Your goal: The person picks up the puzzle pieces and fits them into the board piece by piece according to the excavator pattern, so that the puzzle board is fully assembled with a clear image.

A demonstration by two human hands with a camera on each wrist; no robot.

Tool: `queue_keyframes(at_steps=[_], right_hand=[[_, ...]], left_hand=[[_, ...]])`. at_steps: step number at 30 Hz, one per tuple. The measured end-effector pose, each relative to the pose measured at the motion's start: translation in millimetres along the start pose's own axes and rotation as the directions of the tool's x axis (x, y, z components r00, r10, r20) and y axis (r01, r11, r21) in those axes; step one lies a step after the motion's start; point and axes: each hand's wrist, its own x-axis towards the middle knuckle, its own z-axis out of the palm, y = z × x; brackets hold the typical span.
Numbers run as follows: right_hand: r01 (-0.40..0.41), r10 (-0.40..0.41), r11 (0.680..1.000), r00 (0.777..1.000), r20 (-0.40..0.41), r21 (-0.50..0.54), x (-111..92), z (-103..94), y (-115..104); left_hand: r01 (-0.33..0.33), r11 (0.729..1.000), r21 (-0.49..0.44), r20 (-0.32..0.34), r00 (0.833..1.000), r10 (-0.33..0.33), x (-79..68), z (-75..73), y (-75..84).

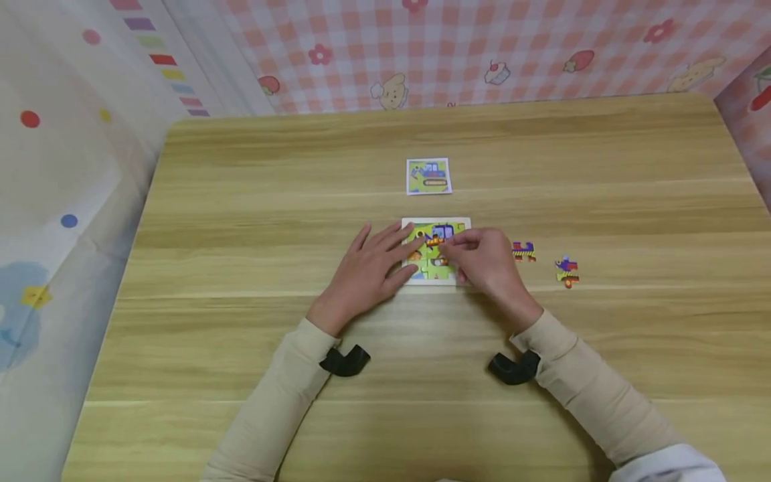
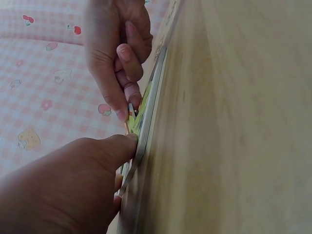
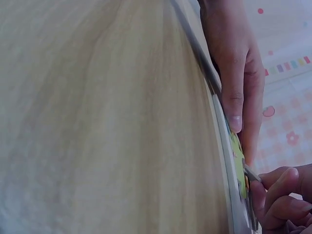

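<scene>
Tabletop (image 1: 271, 201) below — my right grip (image 1: 486, 258) pinches a piece (image 1: 435, 241), left grip (image 1: 372, 268) spread on the board (image 1: 430, 282) — fitting, seemingly; next needs aligning.

The puzzle tray (image 1: 436, 220) lies on the table (image 1: 271, 221), the picture card (image 1: 429, 177) behind it. The left hand (image 1: 375, 266) rests on the tray's left side; the right hand (image 1: 488, 260) holds a puzzle piece (image 1: 434, 242) over it. Rightward lie a loose piece (image 1: 523, 252) and, farther out, a second piece (image 1: 567, 272).
</scene>
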Motion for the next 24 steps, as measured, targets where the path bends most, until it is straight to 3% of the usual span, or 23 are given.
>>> queue_keyframes(at_steps=[9,24], right_hand=[[0.000,0.000,1.000,1.000,-0.006,-0.015,0.6,0.4,-1.4],[0.084,-0.086,0.994,0.996,-0.034,-0.069,-0.8,3.9,-0.5]], left_hand=[[-0.006,1.000,0.018,-0.009,1.000,0.006,-0.3,-0.4,0.6],[0.009,0.999,0.034,-0.018,1.000,-0.009,-1.4,0.1,3.4]])
